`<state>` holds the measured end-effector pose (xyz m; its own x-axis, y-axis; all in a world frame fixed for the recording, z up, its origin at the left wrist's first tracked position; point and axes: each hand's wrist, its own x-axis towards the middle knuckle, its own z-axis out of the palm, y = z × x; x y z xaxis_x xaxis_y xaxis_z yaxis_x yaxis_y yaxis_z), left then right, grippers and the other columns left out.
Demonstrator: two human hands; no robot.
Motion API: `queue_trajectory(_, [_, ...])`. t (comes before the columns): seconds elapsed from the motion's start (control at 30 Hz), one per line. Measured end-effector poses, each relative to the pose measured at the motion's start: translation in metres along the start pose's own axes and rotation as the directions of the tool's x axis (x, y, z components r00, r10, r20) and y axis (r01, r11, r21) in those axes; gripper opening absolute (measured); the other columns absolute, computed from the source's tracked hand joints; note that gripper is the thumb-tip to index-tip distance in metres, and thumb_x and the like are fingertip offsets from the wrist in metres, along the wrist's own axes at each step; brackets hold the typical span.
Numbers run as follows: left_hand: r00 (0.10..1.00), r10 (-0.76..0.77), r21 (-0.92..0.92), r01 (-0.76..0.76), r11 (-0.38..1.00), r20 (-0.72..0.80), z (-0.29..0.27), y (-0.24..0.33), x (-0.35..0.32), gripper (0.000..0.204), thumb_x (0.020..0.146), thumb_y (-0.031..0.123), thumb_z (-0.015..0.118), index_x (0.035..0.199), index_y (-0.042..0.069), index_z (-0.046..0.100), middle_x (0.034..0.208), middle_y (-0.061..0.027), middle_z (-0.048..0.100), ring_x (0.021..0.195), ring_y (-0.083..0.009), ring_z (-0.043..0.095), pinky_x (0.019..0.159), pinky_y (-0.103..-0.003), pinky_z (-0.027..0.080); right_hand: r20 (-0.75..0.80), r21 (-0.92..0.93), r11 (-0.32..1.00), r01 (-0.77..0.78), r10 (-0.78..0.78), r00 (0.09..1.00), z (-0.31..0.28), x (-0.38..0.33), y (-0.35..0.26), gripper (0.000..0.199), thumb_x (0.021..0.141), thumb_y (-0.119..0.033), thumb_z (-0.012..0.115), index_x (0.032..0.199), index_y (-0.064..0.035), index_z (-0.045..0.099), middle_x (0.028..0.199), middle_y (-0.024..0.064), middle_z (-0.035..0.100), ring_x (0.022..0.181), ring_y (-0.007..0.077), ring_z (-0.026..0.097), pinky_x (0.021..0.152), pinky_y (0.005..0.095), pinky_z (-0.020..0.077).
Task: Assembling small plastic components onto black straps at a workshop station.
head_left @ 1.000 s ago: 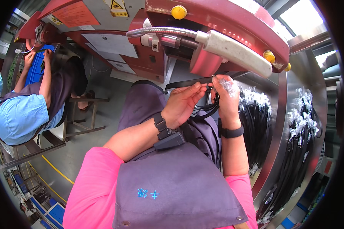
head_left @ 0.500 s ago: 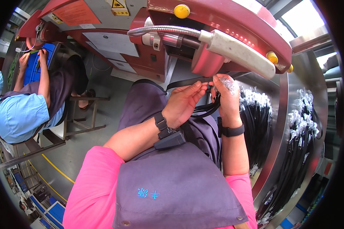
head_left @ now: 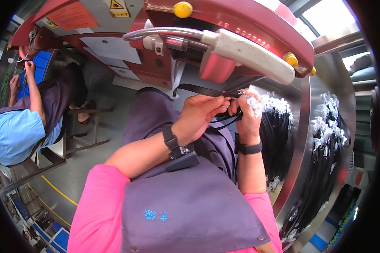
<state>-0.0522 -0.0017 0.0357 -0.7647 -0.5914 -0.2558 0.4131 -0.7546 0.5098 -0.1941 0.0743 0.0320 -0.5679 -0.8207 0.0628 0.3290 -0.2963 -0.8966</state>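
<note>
A thin black strap, like a narrow belt (head_left: 200,90), crosses in front of me with its free curve bending down at the left. My left hand (head_left: 198,114) pinches at it between thumb and fingertips. Close beside it, my right hand (head_left: 250,120) grips the strap's end, where small metal parts and crumpled clear plastic wrap (head_left: 253,104) show. More black strap loops hang below my fingers. Both hands are above my lap, just under the machine's red roller (head_left: 217,67).
Overhead stands a red machine (head_left: 240,25) with a pale handle (head_left: 255,55) and yellow knobs. At right, metal trays (head_left: 299,160) hold bundles of black straps (head_left: 276,143) with plastic-wrapped ends. At left a co-worker in blue (head_left: 19,135) sits beside a blue bin (head_left: 40,67).
My view has shifted slightly, so the machine sits further left. My right fingers have curled in around the strap's end, and the strap now stands above my left fingers. The co-worker's hands have moved.
</note>
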Motion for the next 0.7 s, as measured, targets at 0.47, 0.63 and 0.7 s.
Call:
queue_trajectory(0.47, [0.930,-0.011,0.536,-0.203,0.819,0.369,0.021,0.037,-0.046,0.014,0.090,0.005,0.060,0.101,0.001,0.068,0.100,-0.0104,0.066,0.088,-0.0170,0.063,0.073,-0.027,0.051,0.072,-0.124,0.981,0.148,-0.140,0.988,-0.025,-0.036,-0.023,0.019,0.085,-0.015,0.070,0.098,-0.0041,0.060,0.092,0.0123,0.061,0.059,0.0163,0.055,0.053,0.0301,0.0454])
queue_trajectory(0.63, [0.713,0.278,0.721,-0.686,0.093,0.643,0.026,0.034,-0.030,0.031,0.078,0.000,0.067,0.108,0.006,0.065,0.102,-0.0087,0.065,0.096,-0.0261,0.059,0.084,-0.036,0.046,0.095,-0.114,0.975,0.190,-0.180,0.979,-0.025,-0.040,-0.023,0.018,0.081,0.009,0.062,0.095,-0.0008,0.062,0.090,0.0141,0.063,0.059,0.0158,0.058,0.052,0.0259,0.0457])
queue_trajectory(0.7, [0.670,0.279,0.706,-0.706,-0.045,0.688,0.028,0.030,-0.027,0.036,0.079,0.000,0.067,0.114,0.007,0.062,0.102,-0.0094,0.065,0.094,-0.0266,0.059,0.083,-0.036,0.046,0.093,-0.097,0.977,0.191,-0.182,0.979,-0.025,-0.041,-0.023,0.019,0.080,0.010,0.062,0.095,-0.0004,0.061,0.091,0.0143,0.062,0.059,0.0158,0.058,0.052,0.0256,0.0456])
